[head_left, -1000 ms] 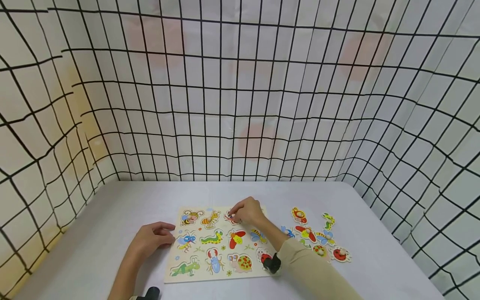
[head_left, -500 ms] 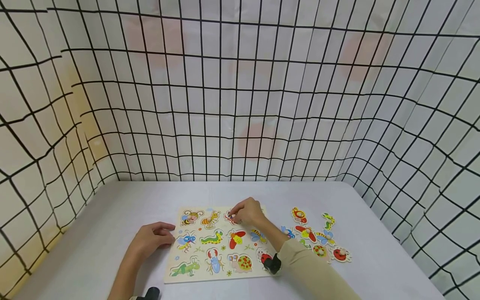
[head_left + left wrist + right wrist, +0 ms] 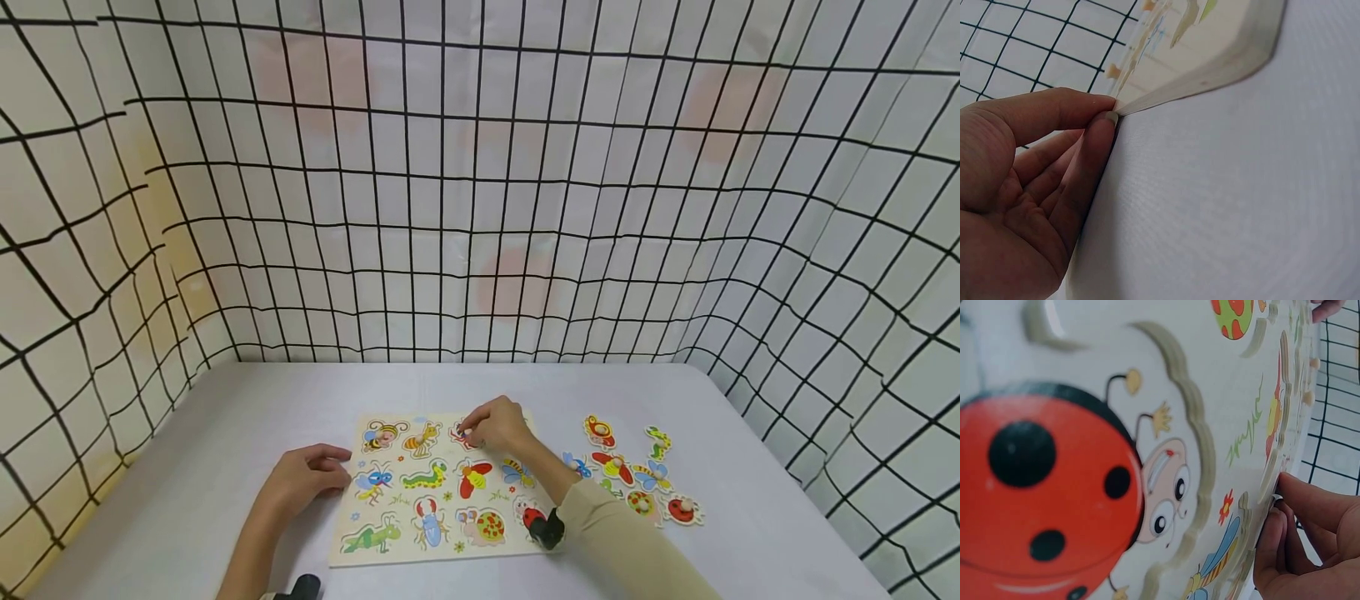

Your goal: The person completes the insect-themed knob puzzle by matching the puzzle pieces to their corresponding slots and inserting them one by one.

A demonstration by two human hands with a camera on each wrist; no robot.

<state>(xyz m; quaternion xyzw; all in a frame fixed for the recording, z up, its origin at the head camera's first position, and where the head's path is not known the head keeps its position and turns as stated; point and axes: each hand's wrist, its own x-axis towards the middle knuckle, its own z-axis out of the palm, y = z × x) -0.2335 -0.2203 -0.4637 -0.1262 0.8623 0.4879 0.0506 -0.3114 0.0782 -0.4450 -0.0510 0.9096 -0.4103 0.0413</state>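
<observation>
A wooden insect puzzle board (image 3: 397, 500) lies flat on the white table. My left hand (image 3: 303, 479) is at its left edge; in the left wrist view, thumb and finger pinch the board's edge. At the top row, my right hand (image 3: 495, 425) pinches a puzzle piece (image 3: 456, 437) with red spider-like legs, over the third place from the left. Fingers hide most of this piece. To its left, a knobbed bee piece (image 3: 383, 436) and a knobbed wasp-like piece (image 3: 422, 439) sit in the board. The right wrist view shows a printed ladybug (image 3: 1054, 481) in a recess.
Several loose knobbed pieces lie right of the board, among them a red-winged bug piece (image 3: 613, 468), a caterpillar piece (image 3: 658, 442) and a ladybug piece (image 3: 682, 509). White walls with black grid netting (image 3: 480, 250) enclose the back and sides.
</observation>
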